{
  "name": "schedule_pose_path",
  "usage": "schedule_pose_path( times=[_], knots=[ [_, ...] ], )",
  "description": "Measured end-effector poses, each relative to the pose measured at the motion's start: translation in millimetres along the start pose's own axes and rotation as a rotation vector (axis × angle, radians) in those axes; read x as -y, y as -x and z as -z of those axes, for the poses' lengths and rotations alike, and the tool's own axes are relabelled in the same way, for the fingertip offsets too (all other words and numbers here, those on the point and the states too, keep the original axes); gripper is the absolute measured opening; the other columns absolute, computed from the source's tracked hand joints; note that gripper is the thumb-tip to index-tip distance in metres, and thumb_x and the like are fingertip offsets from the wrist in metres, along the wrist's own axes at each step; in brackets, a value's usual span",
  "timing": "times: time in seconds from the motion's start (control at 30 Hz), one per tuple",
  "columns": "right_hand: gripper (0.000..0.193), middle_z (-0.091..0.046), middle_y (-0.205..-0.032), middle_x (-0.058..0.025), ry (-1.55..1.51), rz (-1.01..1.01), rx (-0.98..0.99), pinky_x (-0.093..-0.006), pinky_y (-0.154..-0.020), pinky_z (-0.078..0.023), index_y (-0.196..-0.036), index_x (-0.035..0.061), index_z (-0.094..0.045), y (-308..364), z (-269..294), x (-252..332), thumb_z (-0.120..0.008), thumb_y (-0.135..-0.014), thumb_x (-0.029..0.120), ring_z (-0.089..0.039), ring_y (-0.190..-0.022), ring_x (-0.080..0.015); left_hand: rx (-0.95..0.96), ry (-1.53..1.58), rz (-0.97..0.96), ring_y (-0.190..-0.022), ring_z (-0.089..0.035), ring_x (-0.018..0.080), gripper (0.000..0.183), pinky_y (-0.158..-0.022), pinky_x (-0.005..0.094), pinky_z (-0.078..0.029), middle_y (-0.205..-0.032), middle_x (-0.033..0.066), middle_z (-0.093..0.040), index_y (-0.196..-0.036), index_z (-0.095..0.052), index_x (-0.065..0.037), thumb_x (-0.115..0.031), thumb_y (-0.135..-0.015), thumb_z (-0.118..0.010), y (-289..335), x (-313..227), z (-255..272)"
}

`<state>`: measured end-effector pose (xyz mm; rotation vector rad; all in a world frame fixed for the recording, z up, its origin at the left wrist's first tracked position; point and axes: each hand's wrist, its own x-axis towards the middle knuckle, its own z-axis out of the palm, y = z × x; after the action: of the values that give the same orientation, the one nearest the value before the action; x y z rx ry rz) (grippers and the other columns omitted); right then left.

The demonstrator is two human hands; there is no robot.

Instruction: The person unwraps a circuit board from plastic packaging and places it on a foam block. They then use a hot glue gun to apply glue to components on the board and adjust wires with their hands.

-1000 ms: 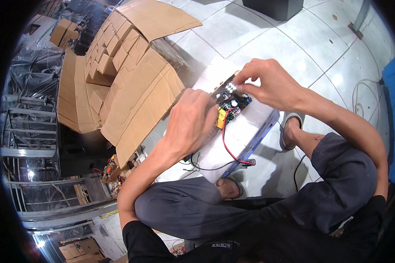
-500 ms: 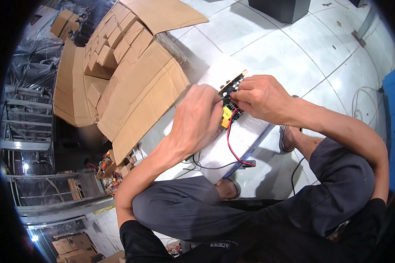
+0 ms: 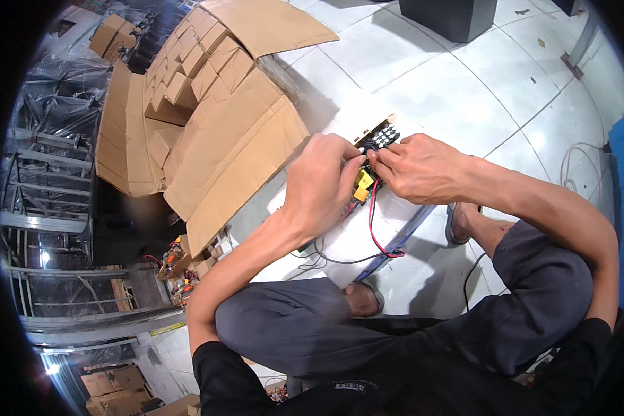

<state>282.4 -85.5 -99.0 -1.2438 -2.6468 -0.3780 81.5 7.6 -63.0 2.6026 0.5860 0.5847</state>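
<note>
Board (image 3: pixel 388 133) lies on white foam (image 3: pixel 347 236), right of the open carton (image 3: pixel 239 163). Judged light and stiff, its raised parts fragile; best held by the edges, clear of components. Dark, crowded top: pale round parts toward the far end, yellow block (image 3: pixel 362 187) nearer, red wire (image 3: pixel 372 225) trailing near. Left hand (image 3: pixel 320 177) and right hand (image 3: pixel 426 168) both have fingertips bent in at the board; whether clamped on a part, cannot tell.

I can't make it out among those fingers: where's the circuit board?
In the head view, the circuit board is just right of and above centre, over the white pad, between the left hand and the right hand.
</note>
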Motion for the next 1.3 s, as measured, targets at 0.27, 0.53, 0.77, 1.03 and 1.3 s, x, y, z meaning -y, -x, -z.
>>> schedule_pose_path(
  times=[0.27, 0.53, 0.77, 1.03, 1.3],
  knots=[
    [0.034, -0.069, -0.084, -0.0168, 0.222, 0.094, -0.003, -0.0371, -0.063, -0.056, -0.102, -0.0143, -0.066, -1.3, -0.2, 6.3, -0.062, -0.085, 0.014, -0.069, -0.074, -0.0245, 0.015, -0.092, -0.097, -0.081, -0.063, 0.0277, 0.012, -0.066, 0.0371, -0.051, -0.088, 0.0132, -0.065, -0.092, -0.063, 0.001, -0.004, -0.087, -0.072, -2.4, 3.2, 2.2],
    [0.026, -0.067, -0.092, -0.0154, -0.368, -0.524, -0.385, -0.0408, -0.076, -0.056, -0.102, -0.0047, -0.069, -4.0, 20.6, -14.8, -0.070, -0.087, 0.016, -0.066, -0.085, -0.0333, 0.035, -0.073, -0.083, -0.080, -0.063, 0.0272, 0.012, -0.067, 0.0369, -0.052, -0.088, 0.0125, -0.065, -0.088, -0.064, 0.000, -0.006, -0.085, -0.074, 3.5, 2.8, 6.7],
    [0.048, -0.071, -0.105, -0.0292, -0.710, -0.663, -0.260, -0.0434, -0.092, -0.053, -0.117, -0.0093, -0.068, -11.5, -6.4, -23.9, -0.072, -0.088, 0.029, -0.069, -0.100, -0.0410, -0.034, -0.006, 0.005, -0.079, -0.065, 0.0232, 0.011, -0.067, 0.0341, -0.055, -0.087, 0.0108, -0.066, -0.087, -0.064, 0.001, -0.006, -0.085, -0.073, -0.5, 6.0, -2.9],
    [0.043, -0.070, -0.101, -0.0316, -0.846, -0.722, -0.145, -0.0421, -0.086, -0.055, -0.111, -0.0097, -0.070, -16.6, -1.5, -29.5, -0.071, -0.087, 0.026, -0.071, -0.095, -0.0401, -0.043, 0.118, 0.238, -0.079, -0.066, 0.0186, 0.009, -0.067, 0.0318, -0.056, -0.091, 0.0087, -0.066, -0.091, -0.066, 0.001, -0.005, -0.086, -0.069, -6.1, 2.3, -8.0],
    [0.030, -0.067, -0.076, -0.0302, -0.797, -0.696, -0.113, -0.0453, -0.070, -0.053, -0.091, -0.0105, -0.071, -25.6, -1.3, -29.8, -0.070, -0.087, 0.019, -0.069, -0.074, -0.0417, -0.025, 0.065, 0.267, -0.078, -0.065, 0.0199, 0.015, -0.070, 0.0344, -0.056, -0.088, 0.0110, -0.067, -0.091, -0.067, 0.003, -0.009, -0.082, -0.070, -8.3, 1.2, -9.9]
  ],
)
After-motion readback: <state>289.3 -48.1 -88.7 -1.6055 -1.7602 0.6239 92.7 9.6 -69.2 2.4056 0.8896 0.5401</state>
